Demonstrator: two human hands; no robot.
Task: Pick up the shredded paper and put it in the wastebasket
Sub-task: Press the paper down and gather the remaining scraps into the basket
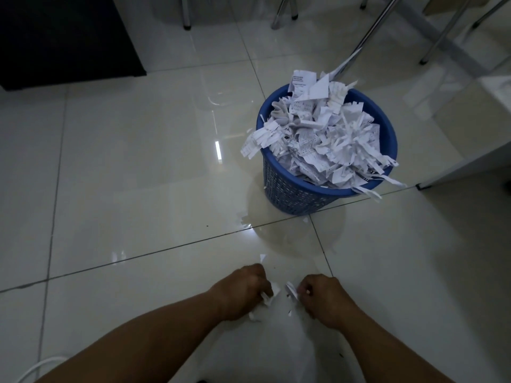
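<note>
Both hands are low over the tiled floor, close together at 6 o'clock in the view. The left hand has its fingers curled round a small bunch of shredded paper, which pokes out on its 3 o'clock side and below the palm. The right hand pinches a second bunch at its 9 o'clock side. The two bunches face each other across a narrow gap. One loose scrap lies on the floor at 12 o'clock from the left hand, just past the knuckles.

The blue wastebasket stands upright at 1 o'clock from the hands, well apart from them. A heap of paper rises above its rim (some sheets carry print, too small to read). Strips hang over the rim at its 9 o'clock and 4 o'clock sides. A few small bits lie on the floor near its base at 7 o'clock.

A dark cabinet fills the 10 o'clock corner. Metal legs stand at 12 to 1 o'clock. A white cable curves through the 7 o'clock corner.
</note>
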